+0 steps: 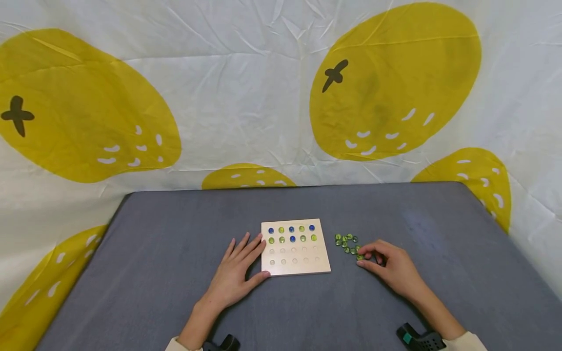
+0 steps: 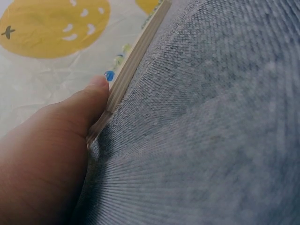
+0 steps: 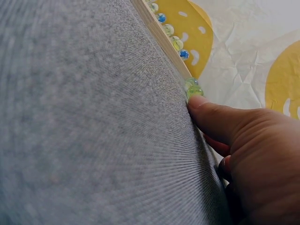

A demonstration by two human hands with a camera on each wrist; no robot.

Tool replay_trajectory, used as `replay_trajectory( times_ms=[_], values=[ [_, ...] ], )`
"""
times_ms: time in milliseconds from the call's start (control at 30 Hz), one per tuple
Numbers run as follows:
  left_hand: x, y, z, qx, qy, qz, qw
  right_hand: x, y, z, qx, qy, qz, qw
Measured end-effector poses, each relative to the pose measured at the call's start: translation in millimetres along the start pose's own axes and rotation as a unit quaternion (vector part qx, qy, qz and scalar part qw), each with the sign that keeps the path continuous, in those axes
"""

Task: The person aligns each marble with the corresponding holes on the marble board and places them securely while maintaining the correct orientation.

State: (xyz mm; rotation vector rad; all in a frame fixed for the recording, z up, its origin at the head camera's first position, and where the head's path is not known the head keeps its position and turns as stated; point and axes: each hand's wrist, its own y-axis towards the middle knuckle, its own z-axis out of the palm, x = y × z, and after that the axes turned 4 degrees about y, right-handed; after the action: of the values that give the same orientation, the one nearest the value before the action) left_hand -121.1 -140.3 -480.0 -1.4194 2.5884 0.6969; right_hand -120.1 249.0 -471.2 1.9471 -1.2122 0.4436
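Observation:
A pale wooden board point(image 1: 295, 269) lies on the table with rows of shallow round hollows. Blue marbles point(image 1: 291, 229) and green marbles point(image 1: 303, 238) fill its two far rows, while the two near rows show bare hollows. My left hand point(image 1: 237, 273) rests with fingers spread at the board's left side, its thumb at the near left corner. To the right of the board lies a loose cluster of green marbles point(image 1: 344, 243). At the near end of that cluster my right hand point(image 1: 391, 265) pinches a green marble point(image 1: 360, 257) between thumb and forefinger.
A grey cloth point(image 1: 175, 234) covers the table. Behind it hangs a white curtain point(image 1: 246, 107) with large yellow fruit prints. Dark devices are strapped at both wrists, near cream sleeves point(image 1: 465, 342).

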Motion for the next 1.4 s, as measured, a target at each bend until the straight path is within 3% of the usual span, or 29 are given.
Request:
replay_trajectory(
  times_ms=[300, 633, 867, 1400],
  values=[
    [-1.2, -0.3, -2.5, 0.007, -0.001, -0.001, 1.0000, 0, -2, 0, -0.008, 0.006, 0.008, 1.000],
    [-2.1, -0.1, -0.4, 0.007, 0.001, -0.001, 1.0000, 6, -1, -6, -0.003, 0.015, 0.050, 0.999],
    [-2.9, 0.4, -0.5, 0.010, -0.002, 0.000, 0.9999, 22, 9, -8, -0.009, 0.014, 0.037, 0.999],
    [-2.1, 0.5, -3.4, 0.012, -0.003, -0.005, 0.9999, 47, 31, 14, 0.005, 0.050, 0.065, 0.997]
  ],
)
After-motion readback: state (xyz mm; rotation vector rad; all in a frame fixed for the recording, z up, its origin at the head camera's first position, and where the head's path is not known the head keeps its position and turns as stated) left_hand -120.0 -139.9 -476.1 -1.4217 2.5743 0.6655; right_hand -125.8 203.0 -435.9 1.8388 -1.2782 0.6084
